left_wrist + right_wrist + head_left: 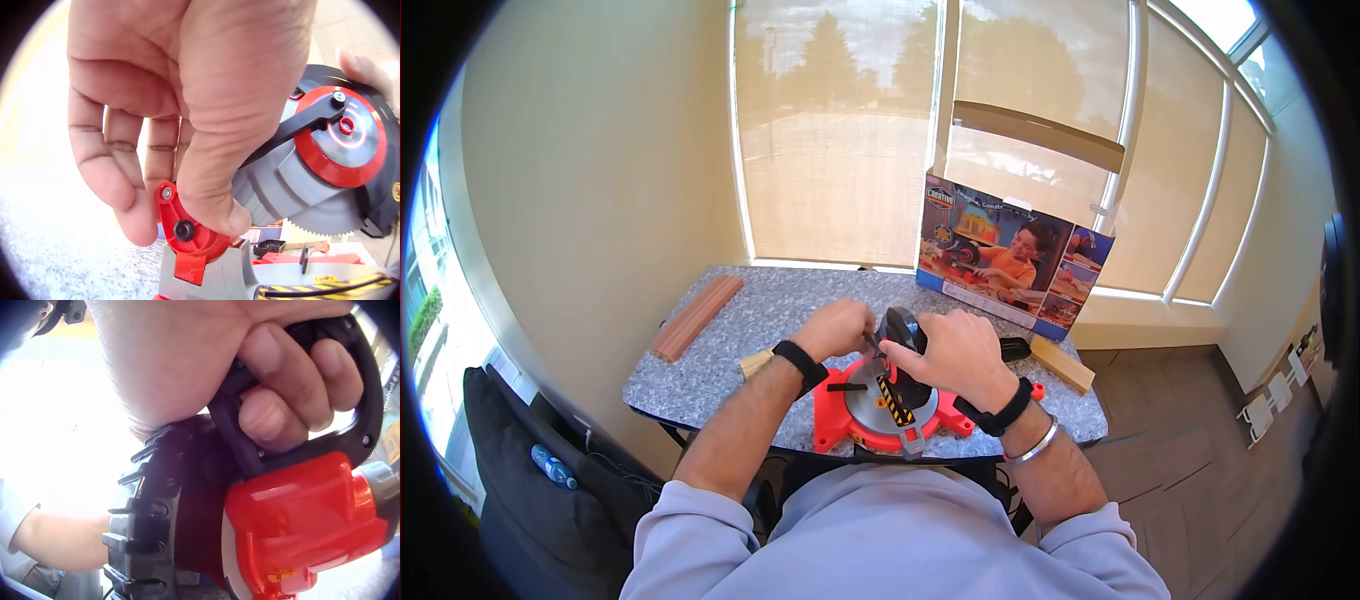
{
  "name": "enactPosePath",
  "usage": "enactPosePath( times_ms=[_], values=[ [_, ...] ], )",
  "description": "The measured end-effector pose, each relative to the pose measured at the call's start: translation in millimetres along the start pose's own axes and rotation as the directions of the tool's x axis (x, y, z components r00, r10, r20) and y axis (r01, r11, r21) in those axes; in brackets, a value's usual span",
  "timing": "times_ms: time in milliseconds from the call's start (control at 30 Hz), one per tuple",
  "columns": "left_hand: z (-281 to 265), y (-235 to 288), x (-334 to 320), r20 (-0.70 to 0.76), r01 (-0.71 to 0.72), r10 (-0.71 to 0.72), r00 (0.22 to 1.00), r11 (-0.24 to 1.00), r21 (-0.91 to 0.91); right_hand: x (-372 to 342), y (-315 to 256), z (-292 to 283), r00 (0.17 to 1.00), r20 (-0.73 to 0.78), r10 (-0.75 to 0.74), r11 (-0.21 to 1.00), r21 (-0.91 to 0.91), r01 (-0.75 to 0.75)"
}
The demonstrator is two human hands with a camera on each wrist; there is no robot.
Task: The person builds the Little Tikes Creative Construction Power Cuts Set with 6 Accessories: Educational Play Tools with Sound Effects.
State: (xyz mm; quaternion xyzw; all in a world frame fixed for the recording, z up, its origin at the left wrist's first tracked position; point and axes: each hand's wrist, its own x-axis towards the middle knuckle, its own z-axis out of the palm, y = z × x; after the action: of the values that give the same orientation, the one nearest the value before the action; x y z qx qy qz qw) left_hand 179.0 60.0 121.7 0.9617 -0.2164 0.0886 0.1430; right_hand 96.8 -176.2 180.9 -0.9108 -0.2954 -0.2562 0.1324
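Note:
A toy mitre saw with a red base (830, 415) stands at the table's front edge. In the right wrist view, the right hand (281, 381) has its fingers curled through the black handle (372, 381) above the red motor housing (300, 506). The left hand (181, 112) is at the red pivot piece (194, 234) in the left wrist view, thumb and fingers pinching around it. Beside that hand are the grey toothed blade (325, 225) and red-rimmed disc (340, 137). From the head view, the left hand (840, 328) and right hand (962, 352) flank the saw's top.
Reddish wooden strips (698, 318) lie at the table's left. A light wood block (1062, 364) is at the right edge, and another wood piece (755, 364) is by the left forearm. An upright printed box (1010, 250) stands at the back right. A dark chair (540, 500) is at left.

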Motion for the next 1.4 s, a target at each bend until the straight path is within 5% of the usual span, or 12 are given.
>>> enactPosePath(
  times_ms=[767,1067,1267,1400],
  values=[
    [6,1,-9,-0.035,0.019,-0.018,0.999,0.999,0.026,13,15,-7,0.994,0.108,-0.035,0.999,0.012,0.033],
    [9,-11,-7,-0.034,-0.035,0.033,0.999,0.996,-0.076,8,34,-12,0.978,0.133,-0.163,0.951,0.284,0.119],
    [-4,-9,-18,-0.007,-0.102,0.103,0.995,0.974,-0.203,-1,42,-10,0.985,-0.084,-0.150,0.863,0.476,0.172],
    [8,-18,-18,-0.024,-0.070,0.066,0.998,0.965,-0.254,-12,43,-13,0.941,-0.242,-0.238,0.891,0.332,0.311]
  ],
)
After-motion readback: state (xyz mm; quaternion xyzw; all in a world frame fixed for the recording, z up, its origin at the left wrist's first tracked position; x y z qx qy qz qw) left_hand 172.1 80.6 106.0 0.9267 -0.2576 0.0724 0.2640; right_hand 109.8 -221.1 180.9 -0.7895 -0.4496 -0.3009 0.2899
